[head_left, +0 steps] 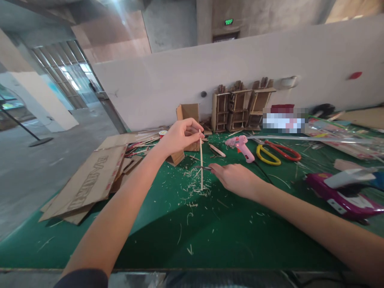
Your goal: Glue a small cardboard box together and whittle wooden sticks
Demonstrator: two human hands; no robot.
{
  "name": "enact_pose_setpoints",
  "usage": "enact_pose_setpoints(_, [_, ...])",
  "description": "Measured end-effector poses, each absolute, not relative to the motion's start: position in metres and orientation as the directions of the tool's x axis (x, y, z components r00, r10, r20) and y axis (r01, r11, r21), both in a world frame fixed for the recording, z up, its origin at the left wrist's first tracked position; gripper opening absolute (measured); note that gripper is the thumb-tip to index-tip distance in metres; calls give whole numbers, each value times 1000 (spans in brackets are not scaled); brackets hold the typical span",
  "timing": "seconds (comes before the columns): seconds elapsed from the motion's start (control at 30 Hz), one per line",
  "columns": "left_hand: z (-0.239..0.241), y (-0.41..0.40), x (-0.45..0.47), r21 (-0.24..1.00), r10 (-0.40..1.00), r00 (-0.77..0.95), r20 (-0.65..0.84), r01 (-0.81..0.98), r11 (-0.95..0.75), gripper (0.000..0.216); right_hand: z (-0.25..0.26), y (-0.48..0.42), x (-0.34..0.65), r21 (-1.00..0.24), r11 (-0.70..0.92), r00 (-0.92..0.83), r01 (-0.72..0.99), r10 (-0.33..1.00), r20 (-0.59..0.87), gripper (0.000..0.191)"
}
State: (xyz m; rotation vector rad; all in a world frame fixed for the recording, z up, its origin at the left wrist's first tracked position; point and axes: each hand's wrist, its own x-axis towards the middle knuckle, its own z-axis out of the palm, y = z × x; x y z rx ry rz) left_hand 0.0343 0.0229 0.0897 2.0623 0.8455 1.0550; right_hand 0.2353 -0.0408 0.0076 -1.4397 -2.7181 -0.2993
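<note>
- The worktop is spreading beneath both hands.
- The left hand is pinching the far, upper end of a stick.
- The right hand, lower and nearer, is clamping a dark blade just right of the stick.
- The stick is running downward and nearer from the left fingertips, the blade crossing its long axis.
- Shavings are lying around its lower end.

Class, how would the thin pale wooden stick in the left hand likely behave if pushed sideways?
The thin pale wooden stick is probably light, being so slender. It seems fairly stiff, running straight below the left hand. Pushed hard, it might snap, given its narrow width.
</note>
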Motion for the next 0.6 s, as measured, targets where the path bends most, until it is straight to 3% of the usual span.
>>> enact_pose_setpoints(0.17, [93, 24, 29, 759, 774, 476, 418, 285, -586, 14, -6, -47, 236, 219, 690, -720, 690, 685, 113, 39])
enact_pose_setpoints(0.4, [95, 25, 26, 722, 753, 505, 422, 314, -616, 12, 8, -32, 238, 284, 451, -512, 846, 836, 199, 50])
enact_pose_setpoints(0.6, [90, 30, 25, 705, 767, 480, 426, 355, -614, 13, 3, -34, 240, 242, 518, -555, 820, 824, 118, 49])
